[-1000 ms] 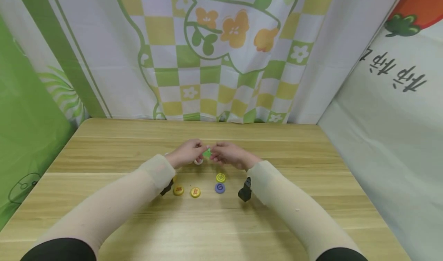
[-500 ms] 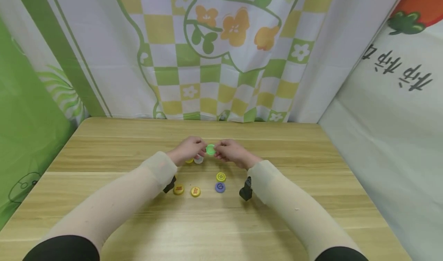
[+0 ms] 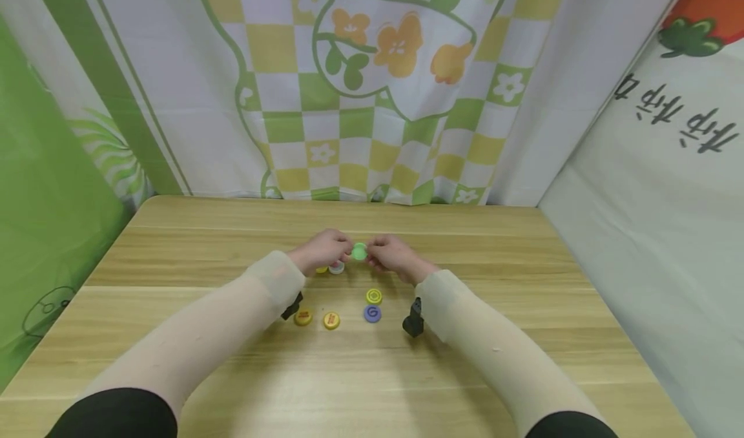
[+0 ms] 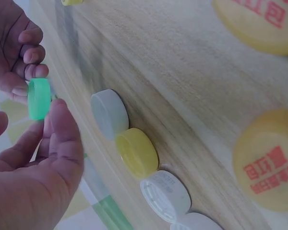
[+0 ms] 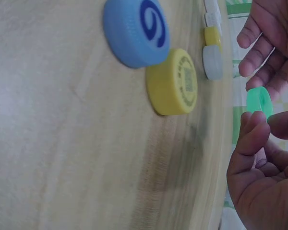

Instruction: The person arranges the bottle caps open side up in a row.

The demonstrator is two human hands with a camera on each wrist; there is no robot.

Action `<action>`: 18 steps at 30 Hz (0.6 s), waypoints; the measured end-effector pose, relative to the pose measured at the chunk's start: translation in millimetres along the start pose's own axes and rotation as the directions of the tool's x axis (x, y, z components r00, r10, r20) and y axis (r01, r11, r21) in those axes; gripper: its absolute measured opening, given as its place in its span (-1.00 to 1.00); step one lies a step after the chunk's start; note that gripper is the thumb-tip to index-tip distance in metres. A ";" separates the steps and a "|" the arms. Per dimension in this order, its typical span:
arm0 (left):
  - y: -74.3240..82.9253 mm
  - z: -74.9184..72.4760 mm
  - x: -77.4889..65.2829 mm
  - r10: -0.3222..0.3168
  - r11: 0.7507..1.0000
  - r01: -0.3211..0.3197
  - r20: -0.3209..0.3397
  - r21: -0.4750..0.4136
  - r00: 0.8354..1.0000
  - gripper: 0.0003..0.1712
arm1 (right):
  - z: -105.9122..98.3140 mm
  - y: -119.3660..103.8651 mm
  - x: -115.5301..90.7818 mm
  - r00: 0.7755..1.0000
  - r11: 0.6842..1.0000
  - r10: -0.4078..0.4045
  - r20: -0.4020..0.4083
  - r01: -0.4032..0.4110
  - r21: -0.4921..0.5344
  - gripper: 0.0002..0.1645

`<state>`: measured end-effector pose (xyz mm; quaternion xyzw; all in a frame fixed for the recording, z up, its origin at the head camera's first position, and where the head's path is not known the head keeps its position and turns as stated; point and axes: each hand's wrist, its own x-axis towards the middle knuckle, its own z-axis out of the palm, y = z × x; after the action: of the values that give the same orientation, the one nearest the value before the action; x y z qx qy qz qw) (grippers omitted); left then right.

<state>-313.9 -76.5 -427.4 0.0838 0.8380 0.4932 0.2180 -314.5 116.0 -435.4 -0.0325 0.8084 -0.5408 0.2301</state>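
A bright green bottle cap [image 3: 359, 251] is held up between both hands, its round face tipped toward the head camera. My left hand [image 3: 321, 250] pinches its left edge with thumb and fingertip. On the opposite edge, my right hand [image 3: 396, 257] grips with thumb and forefinger, as the right wrist view shows. Below the left hand, a white bottle cap [image 3: 336, 268] and a yellow bottle cap [image 3: 322, 270] show partly. The left wrist view reveals a row there: a greyish cap [image 4: 109, 114], a yellow cap [image 4: 137, 152] and white caps [image 4: 165, 195].
Nearer on the wooden table [image 3: 442, 386] lie two yellow caps with red print, a left one [image 3: 303, 316] and a right one [image 3: 331, 320]. Another yellow cap [image 3: 374, 296] touches a blue cap [image 3: 372, 313]. A patterned curtain [image 3: 372, 128] hangs behind the table.
The green cap, partly hidden by fingers a second ago, has come up and slightly right, turning its face to the head camera. My right fingers have closed from loose to a pinch.
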 end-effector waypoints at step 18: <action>7.3 4.7 2.7 -0.022 0.986 0.011 0.063 0.169 0.998 -0.62 | 4.9 10.0 -0.1 0.999 0.999 0.031 -0.018 -0.032 -0.017 -0.63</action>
<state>-314.7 -68.2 -423.9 0.1109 0.8698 0.4158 0.2413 -310.4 116.0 -445.8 -0.0170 0.8155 -0.5304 0.2312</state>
